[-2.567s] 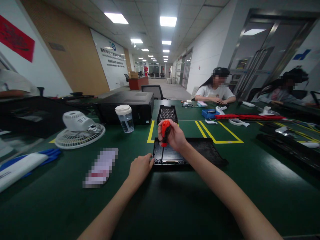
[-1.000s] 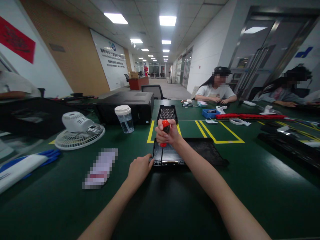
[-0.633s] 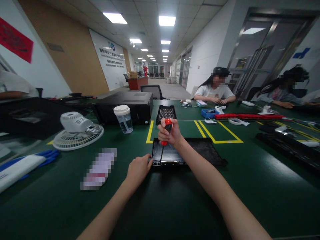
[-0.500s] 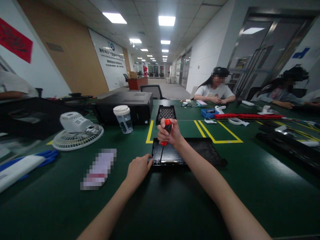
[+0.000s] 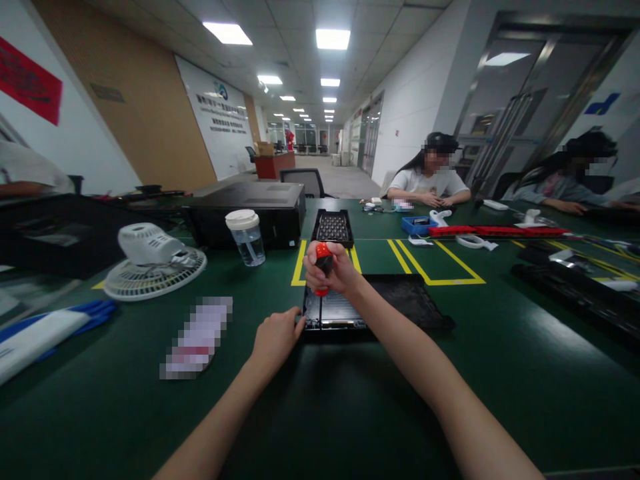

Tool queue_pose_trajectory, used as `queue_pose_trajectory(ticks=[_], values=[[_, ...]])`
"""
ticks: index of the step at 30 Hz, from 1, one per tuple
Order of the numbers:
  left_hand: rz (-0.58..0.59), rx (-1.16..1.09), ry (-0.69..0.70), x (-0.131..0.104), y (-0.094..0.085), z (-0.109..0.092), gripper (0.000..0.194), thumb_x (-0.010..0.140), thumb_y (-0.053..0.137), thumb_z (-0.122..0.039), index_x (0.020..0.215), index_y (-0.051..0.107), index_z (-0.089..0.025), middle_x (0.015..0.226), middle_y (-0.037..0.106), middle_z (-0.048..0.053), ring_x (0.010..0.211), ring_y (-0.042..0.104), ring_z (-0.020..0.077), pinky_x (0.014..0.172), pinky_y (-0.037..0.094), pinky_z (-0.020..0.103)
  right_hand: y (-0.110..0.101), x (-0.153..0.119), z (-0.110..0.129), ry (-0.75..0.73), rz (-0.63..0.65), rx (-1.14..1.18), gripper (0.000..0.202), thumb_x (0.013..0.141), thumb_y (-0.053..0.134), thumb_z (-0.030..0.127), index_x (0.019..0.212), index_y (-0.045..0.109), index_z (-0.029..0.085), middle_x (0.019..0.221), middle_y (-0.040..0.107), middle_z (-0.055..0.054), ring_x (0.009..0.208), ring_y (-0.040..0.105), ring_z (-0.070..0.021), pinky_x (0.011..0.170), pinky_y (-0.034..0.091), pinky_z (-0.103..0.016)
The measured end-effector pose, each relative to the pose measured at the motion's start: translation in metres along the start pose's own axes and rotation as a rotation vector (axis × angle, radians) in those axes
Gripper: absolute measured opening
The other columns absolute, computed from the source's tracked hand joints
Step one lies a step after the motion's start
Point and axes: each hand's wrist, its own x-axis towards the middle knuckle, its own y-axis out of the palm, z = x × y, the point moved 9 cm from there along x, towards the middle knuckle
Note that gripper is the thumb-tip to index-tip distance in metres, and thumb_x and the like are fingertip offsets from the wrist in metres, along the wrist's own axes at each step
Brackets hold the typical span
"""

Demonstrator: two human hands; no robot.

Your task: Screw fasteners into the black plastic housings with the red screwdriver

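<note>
My right hand (image 5: 342, 268) is wrapped round the red-and-black handle of a screwdriver (image 5: 324, 260). The dark shaft points down, nearly upright, and its tip meets the near left part of a flat black plastic panel (image 5: 405, 301). A shiny metal strip runs along the panel's near edge beside the tip; any screw there is too small to make out. At the panel's left edge, my left hand (image 5: 278, 335) grips the corner with its fingers and thumb. My right forearm covers part of the panel.
Behind the panel stands a black tray with rows of round pieces (image 5: 332, 228). To the left are a cup (image 5: 245, 238), a white fan (image 5: 155, 260), a large black case (image 5: 245, 207) and a blurred-out flat object (image 5: 197, 339). A blue box (image 5: 419, 225) lies right, near a seated co-worker (image 5: 430, 175).
My right hand and the screwdriver's handle have shifted slightly left and down, bringing the shaft from a tilt to nearly upright. My left hand and the panel have stayed put.
</note>
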Motion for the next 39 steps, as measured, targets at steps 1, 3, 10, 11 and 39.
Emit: queue_pose_trajectory(ticks=[1, 3, 10, 11, 39], values=[[0.004, 0.001, -0.005, 0.000, -0.001, 0.000, 0.034, 0.088, 0.037, -0.041, 0.108, 0.058, -0.023, 0.091, 0.068, 0.009, 0.087, 0.064, 0.0198, 0.072, 0.045, 0.027, 0.000, 0.000, -0.001, 0.008, -0.021, -0.011, 0.034, 0.083, 0.032, 0.050, 0.075, 0.044, 0.019, 0.049, 0.044, 0.007, 0.031, 0.031, -0.0054, 0.033, 0.029, -0.017], [0.011, 0.001, -0.008, -0.001, -0.002, -0.001, 0.033, 0.088, 0.037, -0.041, 0.108, 0.058, -0.023, 0.092, 0.068, 0.009, 0.087, 0.064, 0.0198, 0.073, 0.045, 0.027, 0.000, 0.001, -0.002, 0.017, -0.040, -0.024, 0.035, 0.084, 0.032, 0.051, 0.075, 0.044, 0.019, 0.049, 0.044, 0.007, 0.031, 0.031, -0.0053, 0.033, 0.029, -0.017], [-0.007, 0.001, 0.008, 0.001, 0.001, 0.000, 0.032, 0.088, 0.038, -0.040, 0.106, 0.058, -0.023, 0.090, 0.068, 0.009, 0.086, 0.064, 0.0201, 0.071, 0.045, 0.027, 0.001, 0.004, -0.007, 0.066, -0.096, -0.056, 0.039, 0.086, 0.027, 0.052, 0.077, 0.044, 0.018, 0.049, 0.045, 0.006, 0.032, 0.031, -0.0046, 0.034, 0.029, -0.017], [-0.014, 0.003, 0.013, 0.001, 0.001, 0.000, 0.032, 0.088, 0.038, -0.040, 0.106, 0.058, -0.023, 0.090, 0.068, 0.009, 0.086, 0.064, 0.0204, 0.071, 0.045, 0.027, 0.001, 0.004, -0.007, 0.061, -0.095, -0.055, 0.039, 0.086, 0.027, 0.052, 0.077, 0.045, 0.018, 0.049, 0.045, 0.006, 0.032, 0.031, -0.0046, 0.034, 0.029, -0.017], [-0.003, -0.006, 0.014, -0.001, 0.000, -0.001, 0.032, 0.088, 0.038, -0.039, 0.106, 0.058, -0.024, 0.091, 0.068, 0.008, 0.084, 0.064, 0.0197, 0.069, 0.044, 0.026, -0.005, 0.007, 0.000, -0.057, -0.234, -0.127, 0.027, 0.084, 0.037, 0.041, 0.081, 0.049, 0.018, 0.054, 0.050, 0.005, 0.035, 0.036, -0.0037, 0.036, 0.030, -0.015]])
